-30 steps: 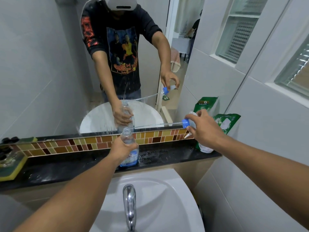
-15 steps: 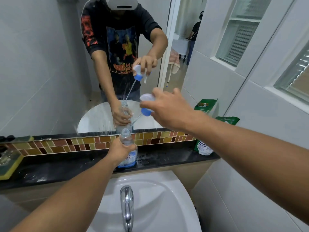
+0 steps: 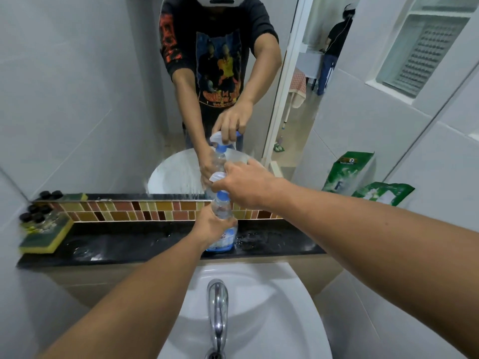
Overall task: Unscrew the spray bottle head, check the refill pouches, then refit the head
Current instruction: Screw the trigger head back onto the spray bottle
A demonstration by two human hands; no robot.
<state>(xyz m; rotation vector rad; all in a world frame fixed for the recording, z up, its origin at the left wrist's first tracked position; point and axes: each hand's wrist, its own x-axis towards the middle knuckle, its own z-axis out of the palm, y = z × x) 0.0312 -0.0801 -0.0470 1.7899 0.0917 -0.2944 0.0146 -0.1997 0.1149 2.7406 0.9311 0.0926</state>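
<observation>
A clear spray bottle (image 3: 225,235) with blue liquid at its bottom stands upright on the black ledge (image 3: 145,246) behind the sink. My left hand (image 3: 211,225) is wrapped around its body. The white spray head with a blue collar (image 3: 222,196) sits on the bottle's neck, and my right hand (image 3: 246,186) grips it from above, hiding most of the trigger. A green refill pouch (image 3: 383,194) leans against the wall at the right end of the ledge; its reflection shows in the mirror.
A yellow-green sponge (image 3: 44,238) with small dark-capped bottles (image 3: 36,213) sits at the ledge's left end. The white basin (image 3: 259,307) with a chrome tap (image 3: 217,312) lies below. A mirror (image 3: 103,86) fills the wall ahead, tiled walls close in on both sides.
My right hand carried the spray head from near the pouches on the right back over the bottle, lowered its tube in, and now the head sits on the neck. The left hand stayed put.
</observation>
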